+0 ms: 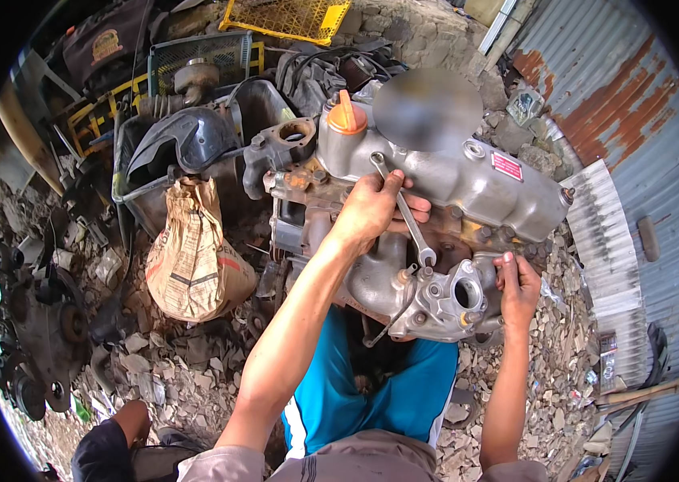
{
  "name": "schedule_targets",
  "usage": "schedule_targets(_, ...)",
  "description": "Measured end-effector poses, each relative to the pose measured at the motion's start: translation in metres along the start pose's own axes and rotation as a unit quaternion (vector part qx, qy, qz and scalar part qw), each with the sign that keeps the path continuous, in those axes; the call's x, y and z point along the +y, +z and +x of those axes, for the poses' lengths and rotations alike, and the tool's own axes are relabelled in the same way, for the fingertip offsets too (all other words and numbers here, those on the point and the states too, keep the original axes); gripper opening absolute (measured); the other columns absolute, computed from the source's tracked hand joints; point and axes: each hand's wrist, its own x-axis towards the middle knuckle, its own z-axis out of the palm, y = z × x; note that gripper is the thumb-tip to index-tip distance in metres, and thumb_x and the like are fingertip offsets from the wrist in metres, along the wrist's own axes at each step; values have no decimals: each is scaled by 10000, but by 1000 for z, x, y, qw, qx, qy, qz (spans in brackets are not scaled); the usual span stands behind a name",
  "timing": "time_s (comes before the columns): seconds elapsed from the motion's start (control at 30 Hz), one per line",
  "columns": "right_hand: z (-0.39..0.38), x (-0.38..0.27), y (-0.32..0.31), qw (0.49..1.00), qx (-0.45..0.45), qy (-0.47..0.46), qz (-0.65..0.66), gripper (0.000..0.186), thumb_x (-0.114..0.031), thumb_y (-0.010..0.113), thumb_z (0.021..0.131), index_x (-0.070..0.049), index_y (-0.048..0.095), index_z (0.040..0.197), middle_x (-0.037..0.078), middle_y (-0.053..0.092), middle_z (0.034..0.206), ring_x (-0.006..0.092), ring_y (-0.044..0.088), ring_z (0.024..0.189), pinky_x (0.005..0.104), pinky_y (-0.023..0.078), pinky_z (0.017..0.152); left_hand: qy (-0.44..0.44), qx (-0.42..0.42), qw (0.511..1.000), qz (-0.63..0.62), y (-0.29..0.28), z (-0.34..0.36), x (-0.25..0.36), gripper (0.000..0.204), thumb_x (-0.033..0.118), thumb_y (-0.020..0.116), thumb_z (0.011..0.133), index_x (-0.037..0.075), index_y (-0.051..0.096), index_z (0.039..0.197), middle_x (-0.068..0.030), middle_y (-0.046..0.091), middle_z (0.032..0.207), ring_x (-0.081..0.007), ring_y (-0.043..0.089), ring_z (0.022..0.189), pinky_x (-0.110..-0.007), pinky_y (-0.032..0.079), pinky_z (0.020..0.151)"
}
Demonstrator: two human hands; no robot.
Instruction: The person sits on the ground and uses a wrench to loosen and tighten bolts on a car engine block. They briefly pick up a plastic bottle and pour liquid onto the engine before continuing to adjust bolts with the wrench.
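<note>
In front of me stands a grey engine with a long silver valve cover [428, 173], an orange oil filler cap [346, 118] at its left end. My left hand [374, 207] is closed around a combination wrench [410, 219]. The wrench slants across the engine; its lower end lies at a bolt on the intake manifold [371, 283], beside a round flanged opening [465, 292]. My right hand [517, 287] is at the manifold's right side, fingers curled and thumb against the forefinger. Whatever that hand may pinch is too small or hidden to make out.
A torn paper sack [199, 269] stands left of the engine, before a dark bin [142, 193] of parts. Greasy engine parts [50, 321] lie far left. Corrugated metal sheets [644, 177] line the right. Stone rubble [552, 373] covers the ground. Another person's knee [132, 419] shows lower left.
</note>
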Motion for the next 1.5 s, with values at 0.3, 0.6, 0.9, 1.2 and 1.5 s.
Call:
schedule_targets(0.3,2,1,3,1000,4,0,2,317,-257,581,976,11,665,830,-24,495,617,51,436,577,207,344,547,-6,-2,999,40,5,0,0,326,305,378,1039,-8,460,1079,-189,696,906,-269,712,778,-369,604,669)
schedule_targets(0.6,3,3,2,1000,7,-9,-18,317,-241,571,981,22,663,831,-21,494,613,51,434,570,207,342,541,-5,-6,999,38,4,-5,-5,359,343,370,1038,0,477,1028,-162,690,850,-256,712,738,-350,601,628)
schedule_targets(0.9,3,0,3,999,12,-13,-31,340,-264,576,978,26,662,822,-16,490,606,57,435,564,216,339,534,1,45,999,17,8,-9,-15,369,298,359,1036,-52,471,1003,-154,648,785,-259,701,694,-361,616,627)
schedule_targets(1.2,4,4,2,1000,21,-8,-20,339,-272,579,974,11,668,809,-22,482,597,52,428,565,216,332,532,69,134,988,41,7,-40,-20,377,293,349,1044,-52,502,1045,-166,671,826,-252,702,745,-339,617,632)
schedule_targets(1.5,2,6,2,999,23,-23,-28,358,-294,584,971,14,669,809,-22,476,592,55,430,563,220,327,531,125,196,967,-106,6,-100,-54,320,298,410,1036,-1,522,1049,-202,684,996,-246,694,884,-320,581,778)
